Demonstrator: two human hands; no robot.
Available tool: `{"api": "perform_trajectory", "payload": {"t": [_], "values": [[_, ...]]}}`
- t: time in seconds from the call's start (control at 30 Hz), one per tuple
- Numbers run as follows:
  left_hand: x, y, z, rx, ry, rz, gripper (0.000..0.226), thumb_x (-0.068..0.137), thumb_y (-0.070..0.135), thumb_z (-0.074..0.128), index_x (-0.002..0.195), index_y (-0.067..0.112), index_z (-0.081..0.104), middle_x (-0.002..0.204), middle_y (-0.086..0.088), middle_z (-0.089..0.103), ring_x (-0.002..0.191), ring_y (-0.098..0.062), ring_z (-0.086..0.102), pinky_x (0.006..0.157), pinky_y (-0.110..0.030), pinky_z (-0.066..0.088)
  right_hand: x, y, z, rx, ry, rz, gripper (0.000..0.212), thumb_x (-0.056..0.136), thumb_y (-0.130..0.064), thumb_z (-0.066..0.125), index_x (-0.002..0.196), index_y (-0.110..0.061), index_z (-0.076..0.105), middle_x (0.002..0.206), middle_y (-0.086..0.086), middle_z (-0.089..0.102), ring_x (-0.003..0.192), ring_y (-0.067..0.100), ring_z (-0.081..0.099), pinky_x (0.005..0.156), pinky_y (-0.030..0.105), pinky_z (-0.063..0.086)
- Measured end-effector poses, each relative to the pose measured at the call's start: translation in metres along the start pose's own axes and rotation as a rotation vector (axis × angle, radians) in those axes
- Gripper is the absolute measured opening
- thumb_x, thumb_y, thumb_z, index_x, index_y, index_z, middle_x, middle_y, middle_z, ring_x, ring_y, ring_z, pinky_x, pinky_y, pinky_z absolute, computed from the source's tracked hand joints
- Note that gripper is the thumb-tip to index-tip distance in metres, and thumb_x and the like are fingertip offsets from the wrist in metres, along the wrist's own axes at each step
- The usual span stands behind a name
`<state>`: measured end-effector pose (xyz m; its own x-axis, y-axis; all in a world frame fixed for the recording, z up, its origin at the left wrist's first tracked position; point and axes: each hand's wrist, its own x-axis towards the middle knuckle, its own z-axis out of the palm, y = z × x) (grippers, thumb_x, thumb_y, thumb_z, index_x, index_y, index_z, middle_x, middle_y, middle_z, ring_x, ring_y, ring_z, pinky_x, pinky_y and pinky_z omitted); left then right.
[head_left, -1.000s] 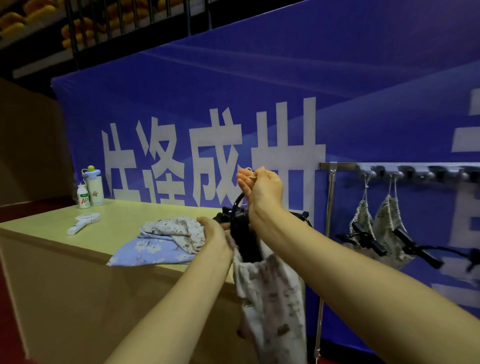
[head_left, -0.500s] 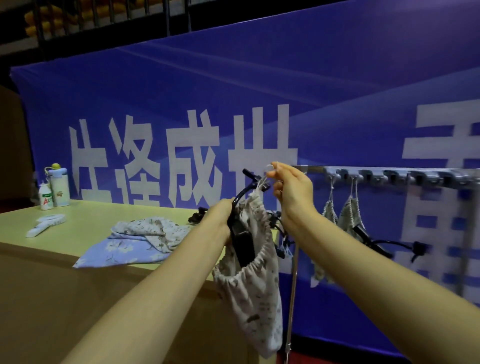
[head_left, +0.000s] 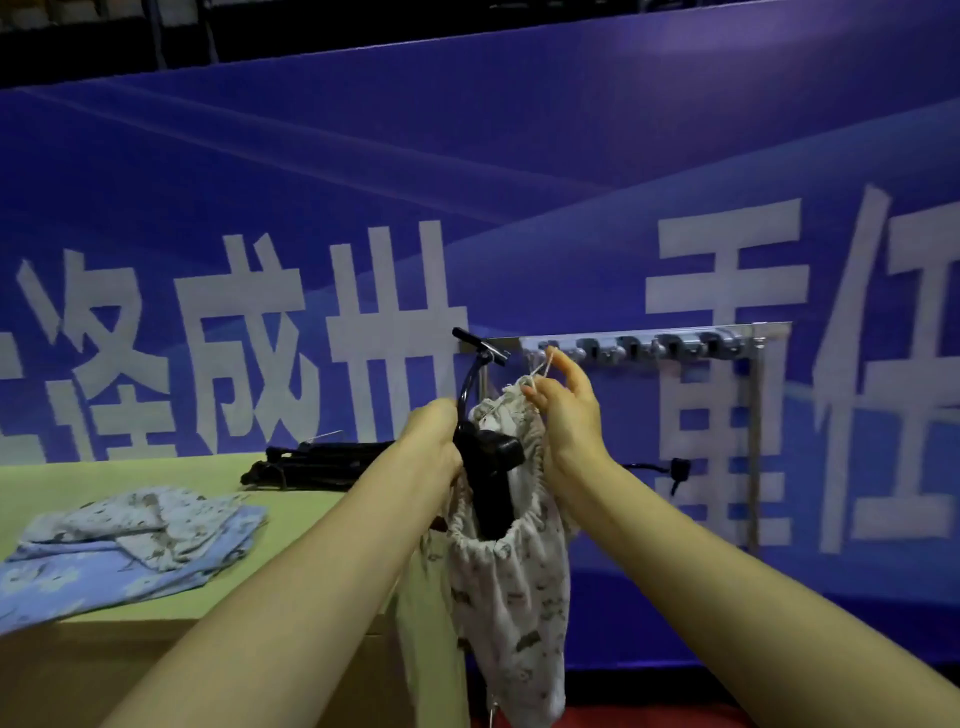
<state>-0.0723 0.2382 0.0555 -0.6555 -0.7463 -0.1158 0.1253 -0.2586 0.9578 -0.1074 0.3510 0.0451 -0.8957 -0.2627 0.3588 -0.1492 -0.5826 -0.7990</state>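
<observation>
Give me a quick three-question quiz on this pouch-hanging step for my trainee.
1. True or false: the right hand pinches the pouch drawstring up by the hook rack.
2. The black device is: A) inside the pouch, top sticking out; B) flat on the floor; C) hanging from the rack by itself.
3. Fill in: the folded cloths lie on the green ____.

Key: 1 true; 2 A; 3 table.
</observation>
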Motion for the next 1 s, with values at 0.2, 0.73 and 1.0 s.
{"api": "perform_trajectory", "payload": {"t": [0.2,0.73,1.0], "values": [[0.007,-0.02,0.067,0.06,-0.098,-0.004,0.023,0.097,0.013,0.038,0.085,0.002,0.055,0.062,-0.008,0.036,0.052,-0.02,0.036,0.044,-0.026,0.036,0.038,-0.003,-0.057,0.0,0.063,0.089,0.062,0.088,-0.027,0.064,0.143,-0.029,0.035,0.131,0.003,0.053,0.1,0.011,0.055,0.083,0.027,0.043],[0.116,-0.096,0.195,0.009,-0.11,-0.119,0.065,0.084,0.04,0.054,0.142,0.013,0.044,0.145,-0.014,0.046,0.102,-0.03,0.066,0.059,-0.035,0.058,0.141,0.015,-0.171,-0.109,0.139,0.123,0.054,0.088,0.002,0.06,0.139,-0.012,0.046,0.1,0.004,0.056,0.089,0.021,0.061,0.081,0.037,0.05],[0.114,-0.1,0.222,0.093,-0.162,-0.103,0.045,0.097,0.015,0.038,0.138,-0.002,0.045,0.084,-0.011,0.049,0.053,-0.021,0.041,0.046,-0.028,0.037,0.185,0.026,-0.209,-0.1,0.201,0.139,0.019,0.089,0.006,0.055,0.104,-0.005,0.062,0.087,0.008,0.063,0.072,0.017,0.061,0.056,0.02,0.053]]}}
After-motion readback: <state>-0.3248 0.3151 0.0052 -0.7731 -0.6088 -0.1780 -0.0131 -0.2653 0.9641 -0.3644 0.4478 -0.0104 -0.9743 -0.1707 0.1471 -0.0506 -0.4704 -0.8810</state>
